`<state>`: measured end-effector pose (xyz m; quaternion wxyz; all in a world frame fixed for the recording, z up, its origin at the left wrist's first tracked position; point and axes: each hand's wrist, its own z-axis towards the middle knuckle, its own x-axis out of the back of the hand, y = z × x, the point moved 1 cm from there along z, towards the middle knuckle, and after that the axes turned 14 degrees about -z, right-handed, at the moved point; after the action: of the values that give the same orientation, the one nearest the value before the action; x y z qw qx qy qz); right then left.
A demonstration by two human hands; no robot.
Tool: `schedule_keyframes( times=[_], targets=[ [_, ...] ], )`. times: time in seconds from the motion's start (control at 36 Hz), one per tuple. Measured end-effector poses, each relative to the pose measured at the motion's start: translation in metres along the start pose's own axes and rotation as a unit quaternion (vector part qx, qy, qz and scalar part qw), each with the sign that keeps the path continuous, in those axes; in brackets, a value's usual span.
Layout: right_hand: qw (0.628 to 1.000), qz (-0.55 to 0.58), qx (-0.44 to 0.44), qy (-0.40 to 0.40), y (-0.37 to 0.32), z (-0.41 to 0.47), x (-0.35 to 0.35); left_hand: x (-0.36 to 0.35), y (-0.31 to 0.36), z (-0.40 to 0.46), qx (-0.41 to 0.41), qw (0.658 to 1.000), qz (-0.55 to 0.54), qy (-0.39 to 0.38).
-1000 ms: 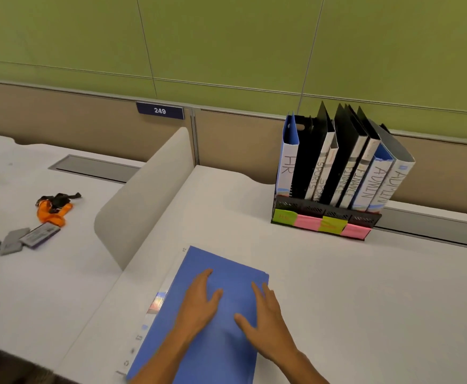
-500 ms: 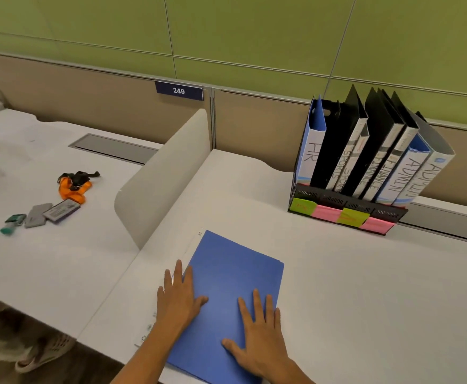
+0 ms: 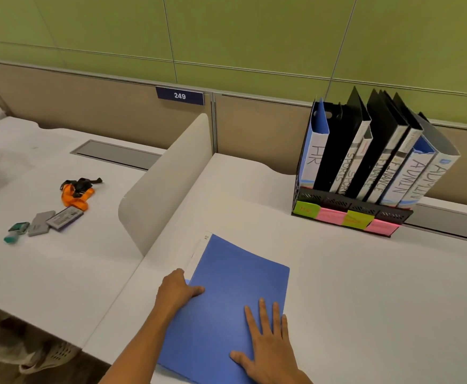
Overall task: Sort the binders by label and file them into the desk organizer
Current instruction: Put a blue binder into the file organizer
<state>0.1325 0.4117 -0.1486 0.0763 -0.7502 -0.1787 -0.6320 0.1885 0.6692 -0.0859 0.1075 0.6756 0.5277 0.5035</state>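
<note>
head view: a blue binder (image 3: 235, 306) lies flat on the bench (image 3: 365, 300), its long axis running from the near-left edge away toward the far right, roughly in line with the desk organizer (image 3: 348, 214). the left hand (image 3: 175, 293) is at the binder's left, spine-side edge, fingers curled over that edge and thumb resting on the cover; this grip appears to be closing on the spine, but whether it has purchase underneath cannot be told. the right hand (image 3: 268, 353) lies flat and spread on the cover near the near-right corner, holding nothing. the left hand is the nearer to the spine, so a lift would likely start there. the organizer stands well apart, far right, against the partition; its slots hold binders marked hr, sports, finance and admin, all leaning right. open bench lies between binder and organizer. a low divider (image 3: 168, 184) stands just left of the binder, limiting room on that side.
</note>
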Motion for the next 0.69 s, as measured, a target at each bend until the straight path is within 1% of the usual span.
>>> schedule_keyframes(
  times=[0.08,0.11,0.17,0.25,0.33,0.42,0.47,0.58,0.69],
  targets=[
    [0.998,0.017,0.025,-0.059,0.009,0.002,0.003,0.002,0.002,0.001,0.01,0.996,-0.08,-0.025],
    [0.997,0.032,0.037,-0.06,0.012,0.005,-0.001,0.003,0.003,0.001,0.011,0.994,-0.103,-0.032],
    [0.993,0.069,0.037,-0.092,0.02,0.007,-0.006,0.004,0.009,-0.002,0.005,0.988,-0.146,-0.046],
    [0.987,0.107,0.035,-0.115,0.034,0.009,-0.001,0.003,0.022,-0.007,0.011,0.974,-0.212,-0.084],
    [0.979,0.177,0.033,-0.096,0.049,0.011,0.004,0.002,0.04,-0.013,0.025,0.953,-0.269,-0.138],
    [0.965,0.246,0.029,-0.085,0.063,0.012,0.011,0.002,0.06,-0.024,0.009,0.937,-0.292,-0.193],
    [0.952,0.293,0.023,-0.081,0.072,0.011,0.016,0.001,0.074,-0.033,-0.011,0.927,-0.299,-0.226],
    [0.925,0.378,-0.007,-0.044,0.087,0.006,0.029,-0.003,0.101,-0.055,-0.067,0.911,-0.286,-0.291],
    [0.886,0.461,-0.051,-0.011,0.097,0.002,0.042,-0.016,0.125,-0.078,-0.118,0.903,-0.274,-0.31]
  ],
)
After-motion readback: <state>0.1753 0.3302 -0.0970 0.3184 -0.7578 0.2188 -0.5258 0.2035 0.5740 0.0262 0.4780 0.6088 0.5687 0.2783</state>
